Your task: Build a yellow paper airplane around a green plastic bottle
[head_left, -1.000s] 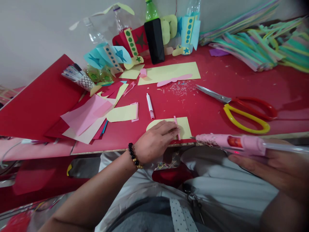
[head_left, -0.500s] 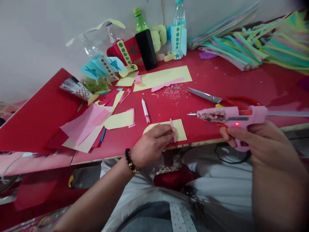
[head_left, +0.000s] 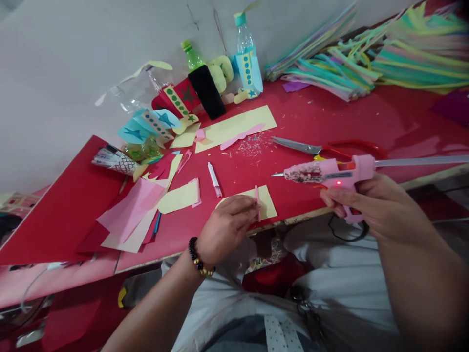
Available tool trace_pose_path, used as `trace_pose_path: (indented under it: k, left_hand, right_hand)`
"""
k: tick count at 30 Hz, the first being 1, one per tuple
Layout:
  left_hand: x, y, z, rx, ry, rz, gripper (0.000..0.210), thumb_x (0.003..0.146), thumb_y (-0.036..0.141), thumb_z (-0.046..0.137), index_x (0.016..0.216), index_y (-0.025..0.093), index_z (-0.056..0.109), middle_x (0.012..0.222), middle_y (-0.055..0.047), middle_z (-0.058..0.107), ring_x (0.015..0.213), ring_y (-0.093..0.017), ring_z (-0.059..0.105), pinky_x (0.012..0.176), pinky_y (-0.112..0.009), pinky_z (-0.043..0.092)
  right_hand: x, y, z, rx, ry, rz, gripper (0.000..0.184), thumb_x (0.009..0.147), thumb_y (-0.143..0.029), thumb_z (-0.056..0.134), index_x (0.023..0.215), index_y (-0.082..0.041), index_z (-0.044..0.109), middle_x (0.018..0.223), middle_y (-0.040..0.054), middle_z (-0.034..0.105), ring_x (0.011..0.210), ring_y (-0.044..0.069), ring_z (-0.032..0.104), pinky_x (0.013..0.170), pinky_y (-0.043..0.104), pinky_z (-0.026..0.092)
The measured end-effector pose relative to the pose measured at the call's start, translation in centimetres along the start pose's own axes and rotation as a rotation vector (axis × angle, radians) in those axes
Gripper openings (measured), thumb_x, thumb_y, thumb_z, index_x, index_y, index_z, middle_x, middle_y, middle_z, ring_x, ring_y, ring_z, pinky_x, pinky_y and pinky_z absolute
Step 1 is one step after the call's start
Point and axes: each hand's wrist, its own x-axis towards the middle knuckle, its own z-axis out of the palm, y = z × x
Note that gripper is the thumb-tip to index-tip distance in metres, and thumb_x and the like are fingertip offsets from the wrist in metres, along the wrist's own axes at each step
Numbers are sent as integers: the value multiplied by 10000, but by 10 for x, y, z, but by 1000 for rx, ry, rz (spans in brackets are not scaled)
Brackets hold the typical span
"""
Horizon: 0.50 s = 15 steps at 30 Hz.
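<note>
My right hand (head_left: 370, 200) is wrapped round the grip of a pink hot glue gun (head_left: 324, 173), its red light lit and a long glue stick (head_left: 421, 160) coming out of the back. The metal nozzle points left, above the table. At the front edge, my left hand (head_left: 229, 217), with a beaded bracelet at the wrist, rests on a pale yellow paper piece (head_left: 269, 203). Its fingertips, pressed together, are at a narrow pink paper strip (head_left: 257, 195) standing across that piece. The fingers partly hide the strip and the left part of the paper.
Red-handled scissors (head_left: 300, 144) lie behind the glue gun. A white pen (head_left: 214, 178), paper sheets (head_left: 134, 208) and a long yellow strip (head_left: 252, 120) lie around. Decorated bottles (head_left: 245, 58), a black phone (head_left: 207, 92) and colourful strips (head_left: 330, 73) stand or lie at the back.
The whole view has shifted, so most things sit further left in the picture. Both hands keep their grip, and the glue gun stays beside the yellow paper with little movement of its own.
</note>
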Motion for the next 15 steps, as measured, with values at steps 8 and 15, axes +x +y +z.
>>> trace_pose_path:
  k: [8,15]
  left_hand:
    - [9,-5,3,-40,13,7,258,955,195,537,1177,211,666,1190,-77,696,1105,-180,634,970,-378,528]
    - [14,0,4,-10,-8,29,238,943,217,572,1160,197,669,1228,-76,686,1105,-168,625,966,-361,503]
  right_hand:
    - [-1,5,-2,48,-6,27,306,775,-437,731,645,-178,632,578,-12,541,474,79,482,385,187,334]
    - [-2,8,-3,52,-8,51,324,768,-458,736,650,-175,631,594,-11,550,488,72,484,394,180,340]
